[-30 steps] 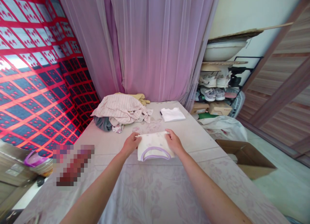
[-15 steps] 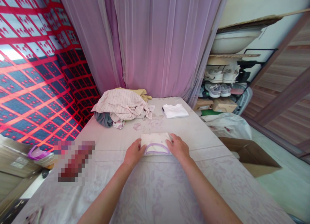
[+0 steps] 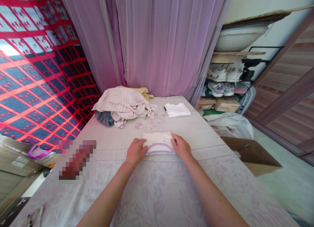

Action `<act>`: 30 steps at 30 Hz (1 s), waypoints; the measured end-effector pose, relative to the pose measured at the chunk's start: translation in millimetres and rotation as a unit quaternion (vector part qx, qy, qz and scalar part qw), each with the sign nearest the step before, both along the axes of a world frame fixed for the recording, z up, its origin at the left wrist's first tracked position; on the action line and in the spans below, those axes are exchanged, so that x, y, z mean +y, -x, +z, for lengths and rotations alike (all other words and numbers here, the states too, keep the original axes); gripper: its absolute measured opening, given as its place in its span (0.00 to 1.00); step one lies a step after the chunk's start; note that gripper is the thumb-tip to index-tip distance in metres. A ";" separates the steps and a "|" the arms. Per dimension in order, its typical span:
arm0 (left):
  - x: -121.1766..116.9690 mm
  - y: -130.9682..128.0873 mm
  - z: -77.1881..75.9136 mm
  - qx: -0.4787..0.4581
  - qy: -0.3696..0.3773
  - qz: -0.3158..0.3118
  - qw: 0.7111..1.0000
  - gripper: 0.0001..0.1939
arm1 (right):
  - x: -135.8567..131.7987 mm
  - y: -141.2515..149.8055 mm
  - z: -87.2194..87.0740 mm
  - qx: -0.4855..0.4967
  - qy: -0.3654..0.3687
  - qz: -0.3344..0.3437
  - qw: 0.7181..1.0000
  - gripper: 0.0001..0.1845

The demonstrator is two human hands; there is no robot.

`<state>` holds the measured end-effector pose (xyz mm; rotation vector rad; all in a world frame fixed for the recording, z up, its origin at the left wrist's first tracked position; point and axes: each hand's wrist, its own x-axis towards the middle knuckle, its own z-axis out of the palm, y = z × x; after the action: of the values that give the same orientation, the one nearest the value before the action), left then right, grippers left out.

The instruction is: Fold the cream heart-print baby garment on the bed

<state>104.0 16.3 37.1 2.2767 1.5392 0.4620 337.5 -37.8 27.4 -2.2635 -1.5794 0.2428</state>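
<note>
On floral sheet [image 3: 152, 191], 2 hands [image 3: 159, 149] gripping folded cream garment's [image 3: 158, 137] side edges.

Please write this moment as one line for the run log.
left hand: at folded cream garment, left edge | right hand: at its right edge | beyond: clothes pile, folded white garment

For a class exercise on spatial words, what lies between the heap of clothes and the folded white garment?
Nothing lies between the heap of clothes and the folded white garment: the head view shows a bare stretch of patterned sheet.
</note>
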 end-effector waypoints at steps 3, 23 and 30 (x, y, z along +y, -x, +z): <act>4.9 -9.9 5.7 0.004 -0.070 -0.027 0.997 0.18 | 3.5 -3.0 14.5 -0.014 0.034 -0.014 0.999 0.21; 32.6 -18.9 -32.7 -0.081 0.008 -0.104 0.991 0.24 | 45.5 -0.3 21.2 0.026 0.066 0.186 0.980 0.25; 18.5 10.2 -35.6 -0.235 0.043 0.032 0.970 0.21 | 89.9 9.9 42.3 0.054 0.127 0.255 0.957 0.27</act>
<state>93.8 34.8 1.5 1.8765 1.3589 0.8643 327.6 52.1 69.8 -1.9255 -2.1499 0.7282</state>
